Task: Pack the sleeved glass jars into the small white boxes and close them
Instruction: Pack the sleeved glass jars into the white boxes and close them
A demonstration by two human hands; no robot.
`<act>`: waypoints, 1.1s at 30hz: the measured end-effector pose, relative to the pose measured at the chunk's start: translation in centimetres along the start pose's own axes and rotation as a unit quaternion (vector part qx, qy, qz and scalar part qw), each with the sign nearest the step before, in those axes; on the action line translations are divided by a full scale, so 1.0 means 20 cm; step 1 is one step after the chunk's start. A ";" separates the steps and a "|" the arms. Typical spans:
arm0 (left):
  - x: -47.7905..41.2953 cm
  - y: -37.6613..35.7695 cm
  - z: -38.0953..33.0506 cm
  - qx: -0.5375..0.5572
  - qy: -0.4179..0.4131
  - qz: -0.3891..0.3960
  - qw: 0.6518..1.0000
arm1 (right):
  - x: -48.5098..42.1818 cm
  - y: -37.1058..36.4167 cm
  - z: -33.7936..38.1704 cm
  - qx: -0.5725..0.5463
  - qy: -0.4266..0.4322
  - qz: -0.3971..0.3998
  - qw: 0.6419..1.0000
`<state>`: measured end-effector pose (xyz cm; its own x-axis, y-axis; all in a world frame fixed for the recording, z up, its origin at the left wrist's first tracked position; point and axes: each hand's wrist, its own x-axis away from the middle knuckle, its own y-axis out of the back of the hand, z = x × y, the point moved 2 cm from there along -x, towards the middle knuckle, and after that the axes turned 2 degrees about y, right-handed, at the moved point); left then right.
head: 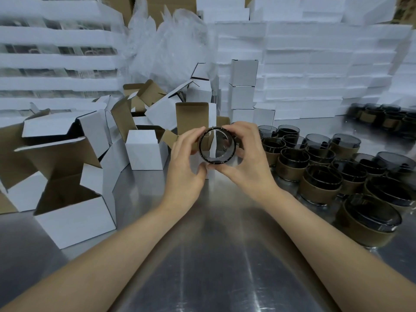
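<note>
Both hands hold one round dark-rimmed clear glass jar (217, 146) in the air above the shiny steel table (213, 255), with its circular end turned to the camera. The left hand (186, 158) grasps the left side of the jar with curled fingers, and the right hand (245, 158) grasps the right side in the same way. The fingers cover the wall of the jar, so I cannot tell whether it wears a sleeve. Just behind the hands stands a small white cardboard box with a raised brown flap (195, 118); its opening is hidden by the hands. On the left lie many open white boxes (74, 212), some tilted, and their brown insides are visible. On the right stands a close group of smoky glass jars in brown paper sleeves (315, 174); something dark sits inside them, but it is hard to make out. More such jars (378, 115) at the far right are blurred. A column of closed white boxes (244, 86) rises behind, beside crumpled clear plastic film (171, 41) and tall stacks of flat white cartons (315, 64), which the top edge cuts off.
</note>
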<state>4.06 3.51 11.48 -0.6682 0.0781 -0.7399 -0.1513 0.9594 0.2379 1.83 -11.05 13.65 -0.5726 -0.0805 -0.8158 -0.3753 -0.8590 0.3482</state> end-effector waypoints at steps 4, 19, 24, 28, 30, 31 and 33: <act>0.00 0.00 0.01 -0.009 0.009 0.001 1.000 | 0.00 0.00 0.02 -0.079 -0.076 0.032 0.993; 0.03 0.00 -0.03 0.025 0.044 0.065 0.997 | -0.04 -0.03 -0.02 -0.422 -0.387 0.110 0.812; 0.03 -0.01 -0.03 0.049 0.083 0.064 0.993 | -0.03 -0.05 -0.03 -0.436 -0.415 0.136 0.787; 0.03 0.00 -0.02 0.057 0.079 0.031 0.995 | -0.03 -0.03 -0.04 -0.359 -0.416 0.117 0.828; 0.03 0.00 -0.01 0.043 0.053 0.010 0.998 | -0.05 -0.01 -0.04 -0.303 -0.396 0.087 0.863; 0.02 0.00 -0.02 0.035 0.041 0.002 0.999 | -0.05 0.00 -0.03 -0.282 -0.382 0.079 0.877; 0.01 0.00 -0.02 0.024 0.018 -0.006 1.000 | -0.06 0.01 -0.02 -0.229 -0.339 0.091 0.908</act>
<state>3.54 3.48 11.58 -0.6927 0.0572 -0.7190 -0.1254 0.9721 0.1982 2.81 -11.29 14.44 -0.9702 -0.0470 -0.2379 0.0253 -0.9953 0.0934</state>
